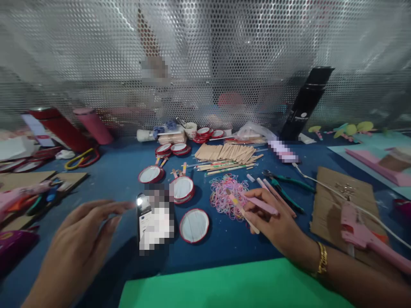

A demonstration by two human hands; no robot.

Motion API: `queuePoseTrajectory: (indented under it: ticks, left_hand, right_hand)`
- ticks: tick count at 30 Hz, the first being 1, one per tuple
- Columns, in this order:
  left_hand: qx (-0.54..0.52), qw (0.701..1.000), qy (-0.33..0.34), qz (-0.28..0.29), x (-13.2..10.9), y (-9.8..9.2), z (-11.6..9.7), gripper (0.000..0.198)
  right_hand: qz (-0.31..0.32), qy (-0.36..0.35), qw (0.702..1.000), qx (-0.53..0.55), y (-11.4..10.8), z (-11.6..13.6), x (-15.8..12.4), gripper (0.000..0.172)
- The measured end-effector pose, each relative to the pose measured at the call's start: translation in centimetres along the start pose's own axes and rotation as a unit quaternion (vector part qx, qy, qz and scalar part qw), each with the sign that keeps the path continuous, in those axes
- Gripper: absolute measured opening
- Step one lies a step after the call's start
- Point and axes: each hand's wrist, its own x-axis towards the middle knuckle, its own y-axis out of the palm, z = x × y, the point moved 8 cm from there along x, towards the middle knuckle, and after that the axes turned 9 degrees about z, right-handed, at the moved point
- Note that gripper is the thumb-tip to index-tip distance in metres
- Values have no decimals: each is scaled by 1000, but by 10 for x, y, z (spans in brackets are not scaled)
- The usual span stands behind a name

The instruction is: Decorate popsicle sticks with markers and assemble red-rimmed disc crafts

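Observation:
My left hand (85, 233) is held out with its fingers stretched, their tips close to the left edge of a phone (154, 239). Nothing shows in it. In my right hand (272, 216) are a wooden craft stick (242, 210) with a pink and yellow band at its upper part, and a pink pen-like stick (261, 204). Below them lies a tangled heap of coloured rubber bands (221, 192). A round white disc with a red rim (194, 226) lies between the phone and my right hand. Behind it, other red-rimmed discs (182, 188) have banded sticks beside them.
Many craft sticks (224, 152) lie at the back middle. Green-handled pliers (289, 182), a cardboard piece (321, 192) and a pink glue gun (355, 229) are on the right. A green sheet (224, 284) lies in front. Bottles, including a black one (303, 105), stand by the perforated metal screen (205, 51).

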Motion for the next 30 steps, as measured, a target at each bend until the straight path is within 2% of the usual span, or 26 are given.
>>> queuePoseTrajectory:
  ticks: [4,9,11,15,21,26,30]
  left_hand:
    - [39,996,54,57,7,14,-5,26]
    - [33,996,40,75,10,23,-7,31]
    - [15,998,25,60,9,21,-3,26]
    - [-3,999,-22,-24,4,6,10,16]
    - [-4,999,-31,16,5,15,9,15]
    - [13,999,-38,24,6,17,11,15]
    - [11,999,-18,24,6,18,6,14]
  right_hand:
    - [1,6,1000,-19,0,-2,-2,37]
    - [2,1,999,-46,-3,4,-1,36]
    - [0,-5,999,-49,-3,7,0,36]
    - [-3,-14,999,-51,-3,9,1,38]
    - [-7,-6,999,-42,-4,4,-2,37]
    - [-8,-7,999,-41,-6,0,-3,38]
    - [-5,-3,999,-40,-6,0,-4,39]
